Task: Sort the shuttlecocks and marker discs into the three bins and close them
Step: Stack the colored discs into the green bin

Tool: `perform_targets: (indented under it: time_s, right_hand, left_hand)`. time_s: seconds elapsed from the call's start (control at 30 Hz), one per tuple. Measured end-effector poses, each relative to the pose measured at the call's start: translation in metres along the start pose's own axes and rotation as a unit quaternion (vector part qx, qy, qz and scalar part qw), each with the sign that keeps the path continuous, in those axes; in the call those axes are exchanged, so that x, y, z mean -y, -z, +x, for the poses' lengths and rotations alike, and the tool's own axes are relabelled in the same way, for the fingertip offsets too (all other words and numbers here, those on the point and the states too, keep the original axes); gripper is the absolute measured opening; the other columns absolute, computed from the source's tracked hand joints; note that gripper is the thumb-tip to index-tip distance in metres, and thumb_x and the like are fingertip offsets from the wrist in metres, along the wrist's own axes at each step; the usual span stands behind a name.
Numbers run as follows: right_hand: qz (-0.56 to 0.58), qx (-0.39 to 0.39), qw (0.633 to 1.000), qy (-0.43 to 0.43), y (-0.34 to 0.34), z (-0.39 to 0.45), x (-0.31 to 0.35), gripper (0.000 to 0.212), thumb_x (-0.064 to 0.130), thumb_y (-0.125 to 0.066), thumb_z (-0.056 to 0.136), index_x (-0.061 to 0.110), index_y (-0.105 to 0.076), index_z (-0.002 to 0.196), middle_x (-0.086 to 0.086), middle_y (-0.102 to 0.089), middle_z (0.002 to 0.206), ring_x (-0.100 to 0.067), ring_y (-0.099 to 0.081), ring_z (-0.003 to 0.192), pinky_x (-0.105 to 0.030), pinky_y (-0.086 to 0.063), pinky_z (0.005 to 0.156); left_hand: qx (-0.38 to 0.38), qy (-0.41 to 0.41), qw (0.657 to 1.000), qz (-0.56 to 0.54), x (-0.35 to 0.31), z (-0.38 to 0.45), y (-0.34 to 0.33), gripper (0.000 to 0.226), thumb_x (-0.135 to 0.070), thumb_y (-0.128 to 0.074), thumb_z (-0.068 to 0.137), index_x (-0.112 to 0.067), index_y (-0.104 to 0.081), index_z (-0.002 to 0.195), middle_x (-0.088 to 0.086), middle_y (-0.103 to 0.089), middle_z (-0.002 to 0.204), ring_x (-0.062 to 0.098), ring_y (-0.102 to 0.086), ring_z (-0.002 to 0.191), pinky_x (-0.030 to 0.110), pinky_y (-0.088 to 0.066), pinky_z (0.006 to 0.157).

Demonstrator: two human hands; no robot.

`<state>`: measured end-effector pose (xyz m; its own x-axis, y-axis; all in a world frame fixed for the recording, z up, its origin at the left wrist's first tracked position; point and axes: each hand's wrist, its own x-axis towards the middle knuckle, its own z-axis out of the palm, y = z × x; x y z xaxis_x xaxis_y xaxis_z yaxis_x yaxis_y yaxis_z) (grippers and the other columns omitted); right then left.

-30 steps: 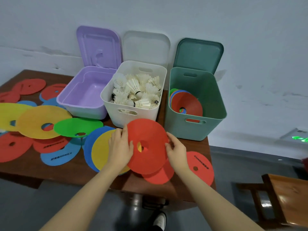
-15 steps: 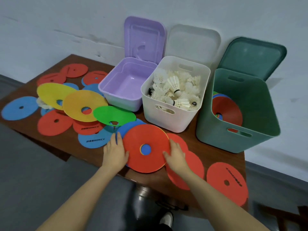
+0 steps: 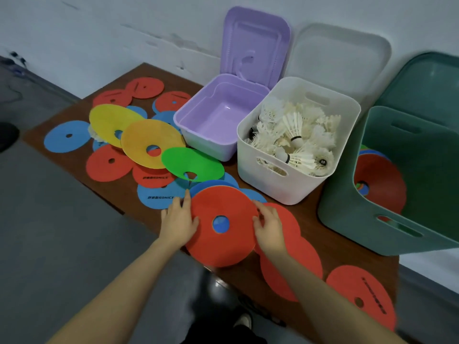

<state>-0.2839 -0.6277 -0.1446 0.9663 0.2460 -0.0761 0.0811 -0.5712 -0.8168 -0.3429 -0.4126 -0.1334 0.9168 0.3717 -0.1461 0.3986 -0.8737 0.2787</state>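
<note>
A large red marker disc [image 3: 223, 244] lies flat at the table's front edge on top of a blue disc. My left hand [image 3: 179, 223] rests on its left rim with straight fingers. My right hand [image 3: 269, 227] touches its right rim, fingers slightly bent. Three bins stand open behind: an empty purple bin [image 3: 218, 115], a white bin [image 3: 293, 184] full of shuttlecocks [image 3: 295, 135], and a green bin [image 3: 372, 219] holding red and blue discs. More discs cover the table: green [image 3: 196, 162], orange [image 3: 146, 135], yellow [image 3: 109, 120], blue [image 3: 64, 137], red [image 3: 104, 167].
Further red discs lie at the front right [image 3: 293, 269], one near the corner [image 3: 362, 296]. The brown table [image 3: 323, 232] stands against a pale wall. Each bin's lid leans back on the wall. Grey floor lies to the left and below.
The red disc, held tilted up a second ago, now lies flat on the stack with both hands at its rims. The view has swung left.
</note>
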Motion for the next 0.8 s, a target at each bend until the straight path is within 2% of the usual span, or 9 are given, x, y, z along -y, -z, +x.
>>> perform_targets:
  time_s: [0.1, 0.17, 0.23, 0.3, 0.4, 0.47, 0.63, 0.73, 0.8]
  right_hand:
    - [0.056, 0.039, 0.997, -0.019, -0.001, 0.002, 0.004, 0.047, 0.001, -0.05, 0.09, 0.015, -0.046, 0.135, 0.004, -0.054, 0.126, -0.007, -0.047, 0.116, -0.014, -0.031, 0.096]
    - [0.078, 0.034, 0.996, -0.035, -0.004, 0.003, 0.005, 0.047, 0.001, -0.05, 0.091, 0.014, -0.046, 0.135, 0.006, -0.054, 0.125, -0.007, -0.049, 0.117, -0.016, -0.033, 0.097]
    - [0.087, -0.004, 0.995, -0.044, -0.005, 0.005, 0.007, 0.046, 0.001, -0.051, 0.089, 0.015, -0.05, 0.133, 0.006, -0.057, 0.124, -0.008, -0.053, 0.115, -0.021, -0.037, 0.099]
    - [0.089, -0.068, 0.993, -0.048, 0.0, 0.003, 0.012, 0.045, 0.0, -0.052, 0.087, 0.017, -0.055, 0.129, 0.006, -0.062, 0.116, 0.0, -0.056, 0.103, -0.022, -0.041, 0.095]
    - [0.089, -0.163, 0.981, -0.048, 0.008, 0.001, 0.019, 0.043, -0.002, -0.053, 0.084, 0.016, -0.06, 0.122, 0.005, -0.066, 0.11, -0.004, -0.059, 0.097, -0.028, -0.045, 0.092]
    - [0.094, -0.199, 0.975, -0.043, 0.006, 0.002, 0.03, 0.041, -0.003, -0.053, 0.084, 0.014, -0.06, 0.121, 0.001, -0.066, 0.111, -0.008, -0.06, 0.098, -0.03, -0.046, 0.094]
    - [0.11, -0.238, 0.965, -0.019, -0.02, 0.021, 0.077, 0.043, -0.003, -0.052, 0.085, 0.017, -0.059, 0.123, 0.011, -0.066, 0.104, 0.013, -0.057, 0.086, -0.006, -0.041, 0.079]
    - [0.11, -0.222, 0.969, -0.023, -0.045, 0.037, 0.102, 0.044, -0.002, -0.051, 0.085, 0.017, -0.059, 0.124, 0.017, -0.062, 0.101, 0.018, -0.055, 0.085, -0.001, -0.038, 0.076]
    - [0.105, -0.214, 0.97, -0.043, -0.058, 0.047, 0.113, 0.044, -0.002, -0.051, 0.085, 0.016, -0.058, 0.125, 0.014, -0.061, 0.101, 0.016, -0.054, 0.083, 0.001, -0.036, 0.073]
  left_hand:
    - [0.005, -0.017, 1.0, -0.022, 0.003, 0.001, -0.001, 0.078, -0.033, -0.054, 0.09, -0.009, -0.008, 0.148, 0.014, -0.038, 0.124, 0.031, -0.046, 0.108, 0.04, -0.036, 0.093]
    - [-0.015, -0.048, 0.998, -0.034, 0.005, 0.002, -0.001, 0.074, -0.026, -0.055, 0.09, -0.006, -0.013, 0.147, 0.017, -0.042, 0.119, 0.033, -0.05, 0.097, 0.041, -0.041, 0.085]
    - [-0.05, -0.096, 0.992, -0.06, 0.006, 0.002, -0.002, 0.068, -0.019, -0.059, 0.088, -0.004, -0.023, 0.145, 0.018, -0.047, 0.109, 0.034, -0.054, 0.082, 0.041, -0.044, 0.073]
    - [-0.097, -0.16, 0.979, -0.085, 0.005, 0.003, -0.001, 0.062, -0.021, -0.057, 0.089, -0.003, -0.031, 0.142, 0.014, -0.05, 0.102, 0.031, -0.054, 0.073, 0.039, -0.046, 0.064]
    - [-0.15, -0.273, 0.945, -0.096, 0.001, 0.011, 0.008, 0.056, -0.029, -0.045, 0.091, -0.003, -0.034, 0.139, 0.009, -0.051, 0.097, 0.026, -0.053, 0.072, 0.036, -0.047, 0.062]
    - [-0.181, -0.312, 0.926, -0.113, -0.001, 0.024, 0.02, 0.052, -0.026, -0.046, 0.091, -0.002, -0.038, 0.137, 0.009, -0.052, 0.097, 0.023, -0.05, 0.075, 0.034, -0.043, 0.065]
    - [-0.225, -0.331, 0.905, -0.141, 0.027, 0.07, 0.056, 0.049, -0.022, -0.048, 0.09, 0.0, -0.046, 0.133, 0.009, -0.054, 0.089, 0.018, -0.046, 0.081, 0.029, -0.037, 0.07]
    - [-0.189, -0.303, 0.923, -0.147, 0.058, 0.099, 0.072, 0.048, -0.027, -0.047, 0.089, -0.003, -0.05, 0.131, 0.009, -0.056, 0.093, 0.023, -0.051, 0.086, 0.034, -0.04, 0.074]
    - [-0.151, -0.267, 0.942, -0.139, 0.075, 0.116, 0.076, 0.046, -0.028, -0.052, 0.088, -0.006, -0.053, 0.128, 0.009, -0.059, 0.097, 0.029, -0.053, 0.092, 0.039, -0.038, 0.078]
